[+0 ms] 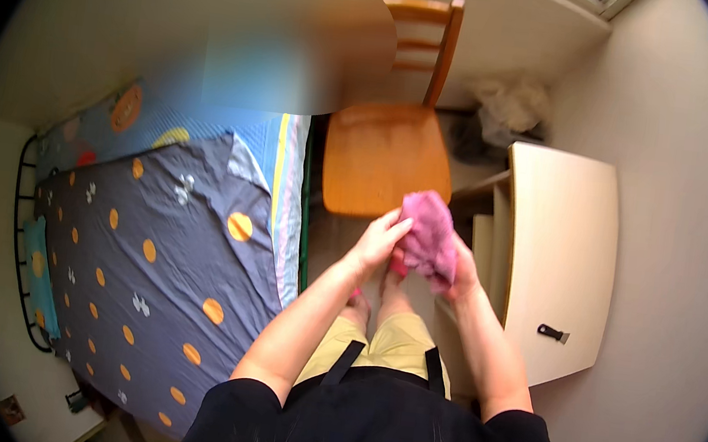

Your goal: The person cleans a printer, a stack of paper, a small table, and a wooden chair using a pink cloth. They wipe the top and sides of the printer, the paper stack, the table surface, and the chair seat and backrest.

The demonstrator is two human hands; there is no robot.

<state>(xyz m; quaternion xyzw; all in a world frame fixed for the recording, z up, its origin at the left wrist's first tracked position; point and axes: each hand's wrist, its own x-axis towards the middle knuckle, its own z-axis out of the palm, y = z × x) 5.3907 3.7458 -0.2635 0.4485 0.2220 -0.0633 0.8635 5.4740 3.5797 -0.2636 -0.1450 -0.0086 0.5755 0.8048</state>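
A bunched pink cloth (428, 233) hangs between both my hands, in front of my body and above the floor. My left hand (383, 241) grips its left edge, with the thumb lying on top. On the other side my right hand (465, 270) holds the cloth from beneath and behind, so most of those fingers are hidden. Just beyond the cloth stands a wooden chair (387, 159) with a bare orange-brown seat. To my right, a small scraper (552, 334) with a black handle lies on the pale top of a wooden desk (564, 245).
Along my left runs a bed with a grey, orange-dotted cover (170, 279) and a metal headboard (19, 229). Plastic bags (510, 111) sit in the far corner behind the desk. A white wall (674, 225) borders the desk's right side. Part of the far view is blurred.
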